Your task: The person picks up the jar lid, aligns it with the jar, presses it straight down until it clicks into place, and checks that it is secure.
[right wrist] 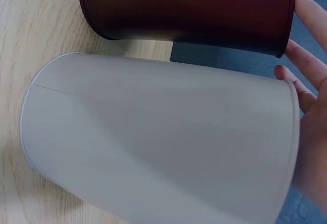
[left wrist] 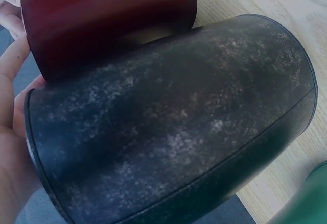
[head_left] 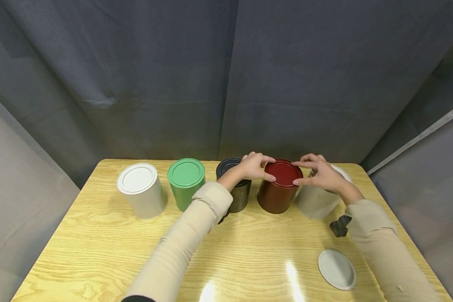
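Landmark: the red can [head_left: 275,200], upright on the bench [head_left: 260,241], its lid [head_left: 285,173] appearing seated. Both hands are at its top. Left hand [head_left: 253,167] on one side, right hand [head_left: 322,174] opposite; fingers fairly straight, neither hand clenched nor wrapped round anything, thumbs and forefingers touching the near and far parts of the lid's edge. Just left of the red can: a mottled dark can [head_left: 239,196], the left wrist crossing over it; beyond that, a green can [head_left: 183,196]. Just right: a pale can [head_left: 312,203], under the right hand. Nearer the person than the red can, off to its right: a loose lid [head_left: 337,270]. My judgement: this step wants matched effort from both sides, so the lid stays level, and wrists carried high enough not to nudge either neighbour.
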A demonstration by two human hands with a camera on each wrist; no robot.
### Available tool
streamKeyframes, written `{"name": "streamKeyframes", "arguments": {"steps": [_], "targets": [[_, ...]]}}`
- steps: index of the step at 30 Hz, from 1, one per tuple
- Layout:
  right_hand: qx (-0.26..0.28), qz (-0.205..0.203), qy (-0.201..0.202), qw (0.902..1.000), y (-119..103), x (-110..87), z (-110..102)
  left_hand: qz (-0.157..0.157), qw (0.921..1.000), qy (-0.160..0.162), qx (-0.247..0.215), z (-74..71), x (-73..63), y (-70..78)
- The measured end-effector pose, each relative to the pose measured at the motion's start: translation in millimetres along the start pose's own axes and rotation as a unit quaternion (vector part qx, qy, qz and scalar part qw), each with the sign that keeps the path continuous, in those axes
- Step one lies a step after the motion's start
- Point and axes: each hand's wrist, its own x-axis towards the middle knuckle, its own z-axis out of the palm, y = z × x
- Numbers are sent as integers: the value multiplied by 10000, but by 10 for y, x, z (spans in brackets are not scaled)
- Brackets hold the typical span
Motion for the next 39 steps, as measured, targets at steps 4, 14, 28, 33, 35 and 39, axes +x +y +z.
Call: {"name": "streamKeyframes", "arguments": {"steps": [4,14,28,33,35,39], "targets": [[12,42,-38,10000,-4,6,-1,-19,10000,8,-75,-2,1,1],[-70,204,-98,9997,-30,4,-23,-51,9998,-60,-155,-16,4,17],[-536,149,-89,9984,-77,-11,-54,41,10000,-65,-56,-23,13,15],[-651,59,30,9979,-94,-29,-62,22,9999,-79,-84,-37,10,28],[-684,3,102,9976,-101,-34,-63,16,9999,-86,-68,-48,9,34],[-753,-125,255,9968,-105,-36,-61,59,9999,-84,15,-68,17,43]]}}
